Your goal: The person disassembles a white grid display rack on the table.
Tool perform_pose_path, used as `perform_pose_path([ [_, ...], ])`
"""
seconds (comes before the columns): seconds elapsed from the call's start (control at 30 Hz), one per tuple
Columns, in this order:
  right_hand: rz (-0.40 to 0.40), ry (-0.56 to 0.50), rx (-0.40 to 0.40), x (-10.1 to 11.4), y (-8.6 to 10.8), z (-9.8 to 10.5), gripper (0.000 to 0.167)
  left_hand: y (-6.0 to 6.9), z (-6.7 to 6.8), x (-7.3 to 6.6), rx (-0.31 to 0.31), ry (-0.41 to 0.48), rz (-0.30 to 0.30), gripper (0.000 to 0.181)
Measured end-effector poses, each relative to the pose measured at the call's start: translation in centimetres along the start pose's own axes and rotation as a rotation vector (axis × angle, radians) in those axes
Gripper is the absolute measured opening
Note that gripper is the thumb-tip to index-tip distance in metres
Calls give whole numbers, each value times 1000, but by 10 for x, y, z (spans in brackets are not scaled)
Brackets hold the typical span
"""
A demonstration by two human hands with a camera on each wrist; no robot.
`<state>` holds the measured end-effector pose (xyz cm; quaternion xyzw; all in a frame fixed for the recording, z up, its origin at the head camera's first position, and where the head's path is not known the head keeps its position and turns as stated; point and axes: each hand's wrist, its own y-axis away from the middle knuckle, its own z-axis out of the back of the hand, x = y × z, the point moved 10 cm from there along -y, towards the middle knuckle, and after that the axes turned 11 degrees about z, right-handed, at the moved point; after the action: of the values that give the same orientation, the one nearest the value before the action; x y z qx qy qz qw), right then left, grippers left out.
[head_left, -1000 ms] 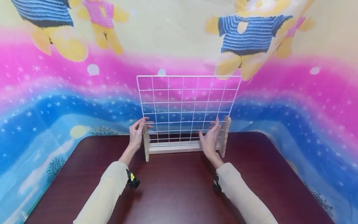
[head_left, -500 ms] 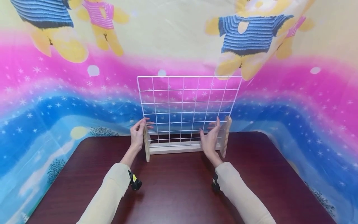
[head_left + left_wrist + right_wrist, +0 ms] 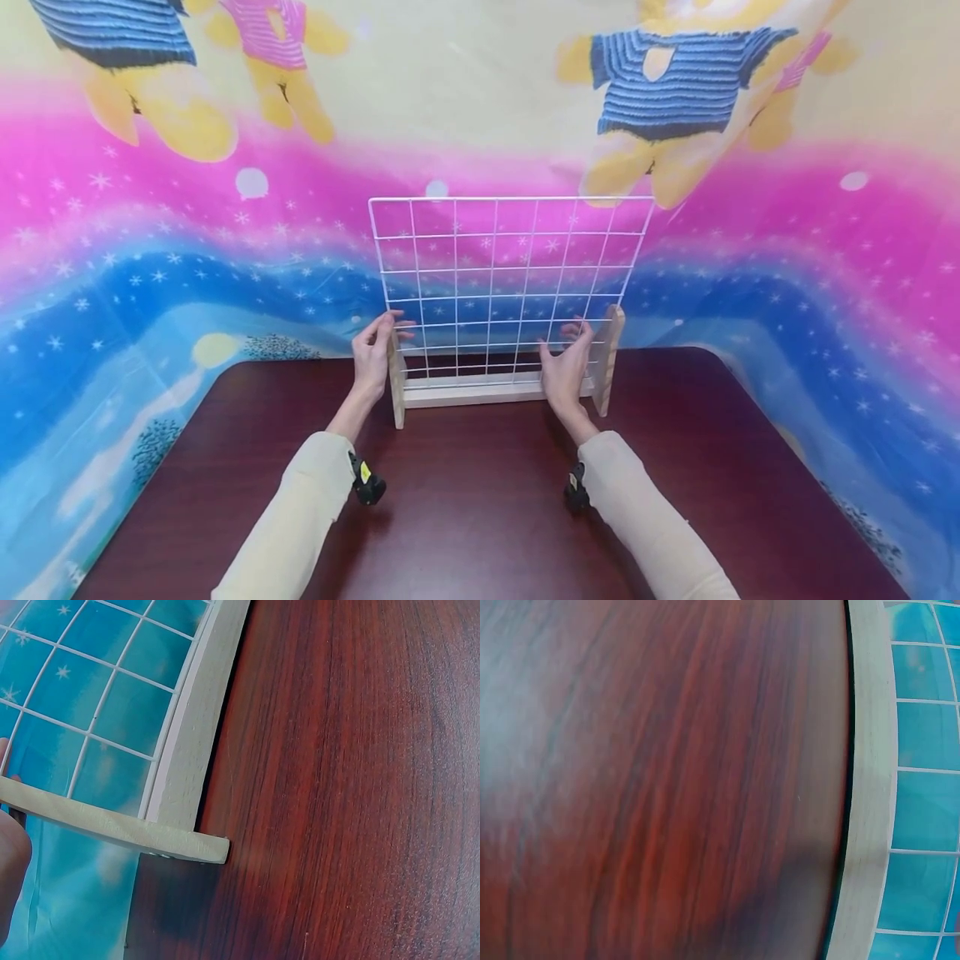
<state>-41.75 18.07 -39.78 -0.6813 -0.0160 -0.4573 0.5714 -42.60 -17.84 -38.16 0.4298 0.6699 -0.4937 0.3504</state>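
Holding the white wire grid panel (image 3: 491,297) well probably calls for light, level pressure at both ends, with force directed along the wooden base rail (image 3: 472,395) rather than against the thin wires. The panel stands nearly upright at the centre of the head view, its lower edge along that rail, between the left side board (image 3: 397,387) and right side board (image 3: 609,362), on the dark red wood-grain tabletop (image 3: 472,500). Left of centre, the left hand (image 3: 371,358) has its wrist raised and pinches the left board's upper part, thumb in front, fingers passing behind. Right of centre, the right hand (image 3: 566,365) points upward before the grid, thumb and loosely bent fingers spread, apparently gripping nothing; whether it touches wires I cannot tell
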Motion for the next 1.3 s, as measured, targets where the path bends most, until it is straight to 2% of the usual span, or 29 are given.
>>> perform_pose_path([
  [0.1, -11, 4, 29, -1, -1, -3, 72, -1, 2, 0, -2, 4, 1, 34],
  [0.33, -12, 5, 30, -1, -3, -3, 75, -1, 2, 1, -18, 1, -1, 33],
  [0.43, -9, 42, 39, -1, -4, -5, 75, 0, 2, 1, -32, -6, -8, 36],
  [0.6, -19, 118, 22, -3, -6, -6, 75, 0, -2, 1, -8, -11, -24, 42],
  [0.8, -35, 137, 7, -3, -6, -8, 73, -1, 2, 0, -28, 7, -48, 42],
  [1.0, -54, 129, -10, 1, -9, -4, 73, 1, -1, 1, -15, 5, -36, 42],
  [1.2, -61, 121, 14, 5, -12, -6, 72, 1, 3, 2, -37, 8, -15, 38],
  [1.3, -67, 125, 13, 7, -13, -6, 73, 0, 3, 2, -22, 12, -13, 35],
])
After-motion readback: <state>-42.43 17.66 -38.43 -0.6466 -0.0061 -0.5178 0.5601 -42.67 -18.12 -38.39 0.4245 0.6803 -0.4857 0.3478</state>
